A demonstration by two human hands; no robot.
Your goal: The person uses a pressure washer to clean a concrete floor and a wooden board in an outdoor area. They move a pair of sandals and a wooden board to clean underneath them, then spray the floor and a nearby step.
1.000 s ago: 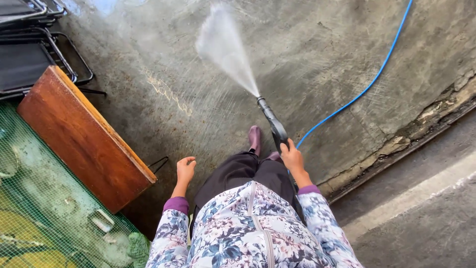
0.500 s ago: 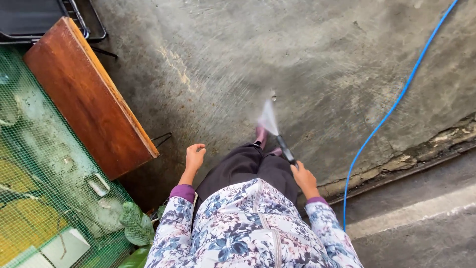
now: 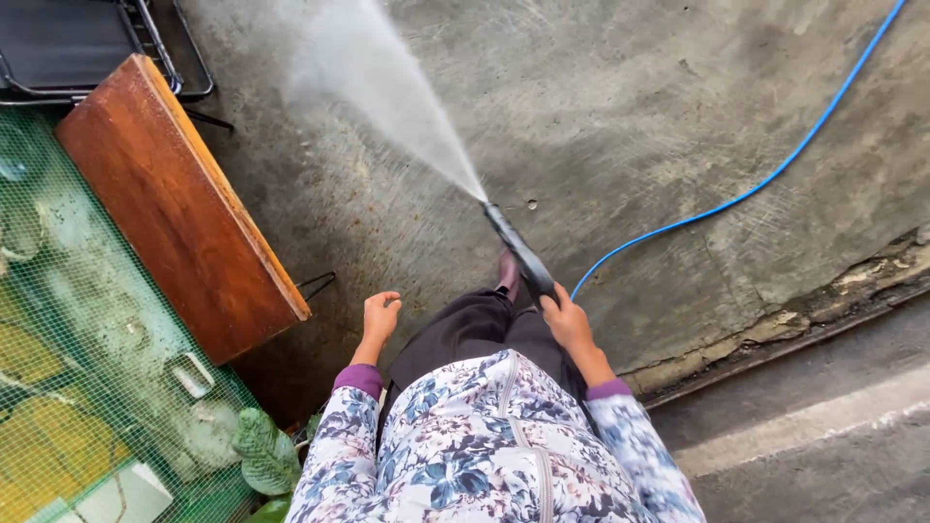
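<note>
On the grey concrete floor (image 3: 630, 116), washing is under way: a black pressure-washer spray lance (image 3: 518, 252) is gripped in the closed right hand (image 3: 565, 324), just ahead of the body, and a fan of water spray (image 3: 387, 87) is thrown up and left. The left hand (image 3: 380, 318) hangs loosely open, holding nothing. A thin blue hose (image 3: 775, 174) trails away right. Judged next: a steady sweep across unwashed concrete, kept off the brown wooden bench (image 3: 179, 213) nearby.
</note>
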